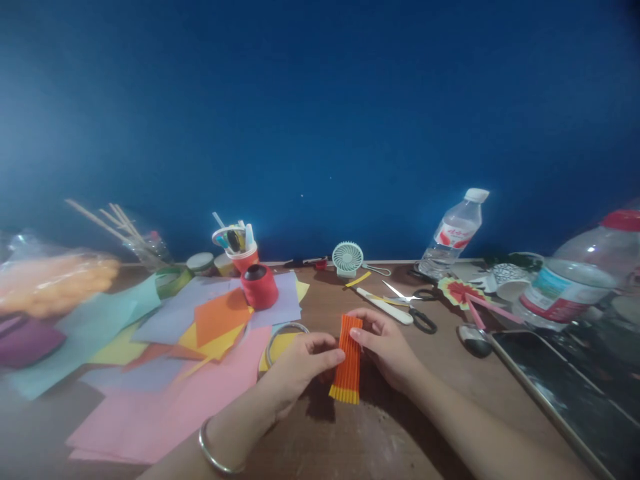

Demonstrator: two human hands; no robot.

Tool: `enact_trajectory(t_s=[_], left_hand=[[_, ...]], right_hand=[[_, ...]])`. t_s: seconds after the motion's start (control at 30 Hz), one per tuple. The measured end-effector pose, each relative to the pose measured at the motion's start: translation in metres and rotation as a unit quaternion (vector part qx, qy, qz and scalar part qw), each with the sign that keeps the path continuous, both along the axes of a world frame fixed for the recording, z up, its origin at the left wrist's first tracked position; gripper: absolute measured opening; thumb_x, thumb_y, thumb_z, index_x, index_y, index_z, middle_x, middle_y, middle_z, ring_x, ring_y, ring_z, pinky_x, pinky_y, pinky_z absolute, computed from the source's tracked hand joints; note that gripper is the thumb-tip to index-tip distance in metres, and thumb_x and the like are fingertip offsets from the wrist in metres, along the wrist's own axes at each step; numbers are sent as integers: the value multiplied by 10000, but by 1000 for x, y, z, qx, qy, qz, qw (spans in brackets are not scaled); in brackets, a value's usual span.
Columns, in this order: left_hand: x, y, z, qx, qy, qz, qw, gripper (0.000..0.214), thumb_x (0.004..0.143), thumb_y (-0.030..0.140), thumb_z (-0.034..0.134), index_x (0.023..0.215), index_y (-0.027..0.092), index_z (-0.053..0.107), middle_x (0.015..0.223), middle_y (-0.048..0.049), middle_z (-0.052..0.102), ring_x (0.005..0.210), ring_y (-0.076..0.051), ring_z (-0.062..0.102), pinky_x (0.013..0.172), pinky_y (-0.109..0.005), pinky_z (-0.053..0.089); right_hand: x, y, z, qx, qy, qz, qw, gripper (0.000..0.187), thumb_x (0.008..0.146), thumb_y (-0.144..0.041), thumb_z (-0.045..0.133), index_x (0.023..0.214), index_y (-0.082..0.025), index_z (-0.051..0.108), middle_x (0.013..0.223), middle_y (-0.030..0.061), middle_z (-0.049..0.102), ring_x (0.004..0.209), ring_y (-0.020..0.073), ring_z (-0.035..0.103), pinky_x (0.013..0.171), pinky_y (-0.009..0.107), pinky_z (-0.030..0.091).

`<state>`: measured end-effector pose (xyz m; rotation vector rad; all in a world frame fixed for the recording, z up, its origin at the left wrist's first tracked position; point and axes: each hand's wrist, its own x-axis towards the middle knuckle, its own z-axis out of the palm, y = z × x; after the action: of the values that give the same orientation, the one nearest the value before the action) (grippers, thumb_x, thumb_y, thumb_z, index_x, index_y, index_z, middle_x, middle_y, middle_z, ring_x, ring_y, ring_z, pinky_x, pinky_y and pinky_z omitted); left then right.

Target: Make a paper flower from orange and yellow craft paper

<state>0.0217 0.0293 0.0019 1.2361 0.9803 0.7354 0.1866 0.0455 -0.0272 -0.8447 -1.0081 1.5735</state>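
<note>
Between my two hands is a narrow strip of accordion-pleated orange paper (351, 363) with a yellow lower edge, held above the brown table. My left hand (306, 365) pinches its left side, thumb on the front. On the upper right, my right hand (384, 343) grips it, thumb pressed over the pleats and fingers behind. Just beyond the right hand lie scissors (413, 301) with black handles, blades apart, and a white utility knife (386, 307). A roll of yellow tape (270, 348) sits by my left hand, partly covered by it.
Coloured paper sheets (215, 393) spread over the left side, with a red thread spool (259, 287) on them. A small fan (347, 259) stands by the blue wall. At right are a tilted water bottle (454, 233), a pleated paper fan (463, 298), a big jug (565, 287) and a dark tablet (560, 393).
</note>
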Motion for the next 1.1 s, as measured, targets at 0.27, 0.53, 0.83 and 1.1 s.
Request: enact_trajectory(t_s=[0.27,0.53,0.83,1.1], left_hand=[[1,5,0,40,42,85,995,156,705,286,608,727,132,609,645,2,592,500,-79,484,465,-189,386],[-2,9,-9,51,59,112,991,198,711,299,598,804,126,626,734,-41,636,580,-115,548,510,-204,432],[-2,9,-7,72,84,111,988,175,687,301,613,758,142,635,679,-16,630,522,-110,544,466,-203,417],[-4,11,-12,89,75,145,983,216,709,333,594,794,136,620,704,-30,637,533,-110,554,493,-214,439]], right_hand=[[-4,-1,-1,20,-33,19,999,210,737,-283,620,905,-167,571,643,-28,547,527,75,478,485,195,387],[-5,1,-2,7,-86,-20,996,148,667,-253,670,726,-151,581,583,-36,551,492,77,485,474,200,395],[-7,-2,2,13,-96,16,995,185,651,-287,682,753,-147,616,642,-8,594,551,105,503,508,220,402],[-4,1,-3,1,-76,-55,996,171,676,-306,662,731,-157,599,647,-13,572,547,99,483,500,215,364]])
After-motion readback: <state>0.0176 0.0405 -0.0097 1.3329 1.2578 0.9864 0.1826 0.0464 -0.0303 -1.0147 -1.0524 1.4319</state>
